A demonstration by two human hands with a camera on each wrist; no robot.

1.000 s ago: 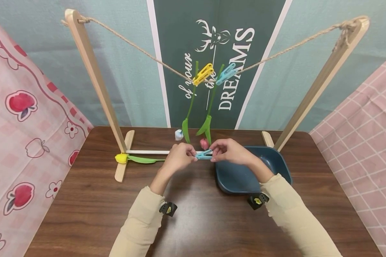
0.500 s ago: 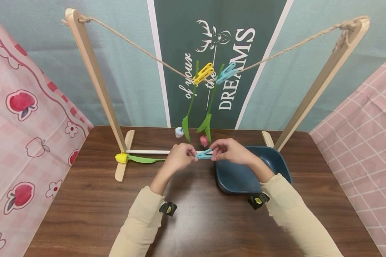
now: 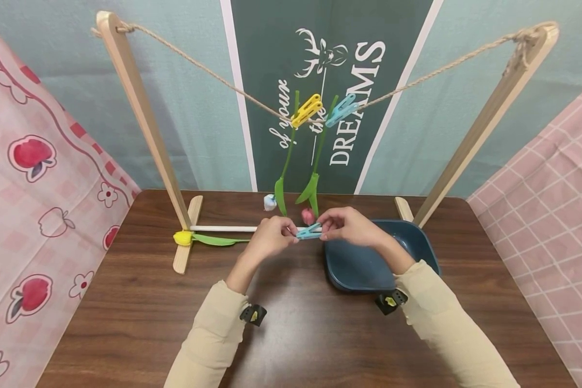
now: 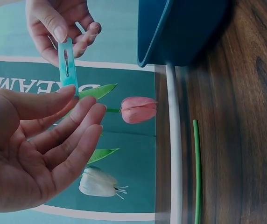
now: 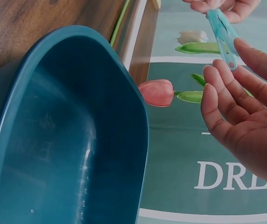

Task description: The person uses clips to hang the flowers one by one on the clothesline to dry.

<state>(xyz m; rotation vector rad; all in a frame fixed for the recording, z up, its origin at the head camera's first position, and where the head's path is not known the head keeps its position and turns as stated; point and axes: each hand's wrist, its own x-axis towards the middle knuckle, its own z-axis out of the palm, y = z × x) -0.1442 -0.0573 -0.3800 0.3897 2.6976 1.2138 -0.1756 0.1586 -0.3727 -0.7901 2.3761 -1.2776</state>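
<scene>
In the head view, a light blue clothespin [image 3: 309, 231] is held between both hands above the table. The left hand [image 3: 271, 237] pinches its left end between thumb and fingertips. At the other end, where the two legs spread apart, the right hand [image 3: 348, 230] grips it with thumb and fingers. Just behind hang a pink tulip [image 3: 307, 216] and a white tulip [image 3: 270, 202], heads down. A yellow tulip [image 3: 182, 238] lies on the table at left; part of its stem is hidden by the left hand, but shows as a green stem [image 4: 197, 172] in the left wrist view.
A sagging rope [image 3: 199, 66] spans two wooden posts [image 3: 143, 116]. A yellow clothespin [image 3: 307, 110] and another blue clothespin [image 3: 342, 110] clip the tulip stems to it. A dark blue basin [image 3: 359, 269] stands under the right forearm. A white rod [image 3: 223, 229] runs between the posts' feet.
Both hands stay nearly still around the clothespin; the right hand has risen very slightly. The hanging tulips sway a little.
</scene>
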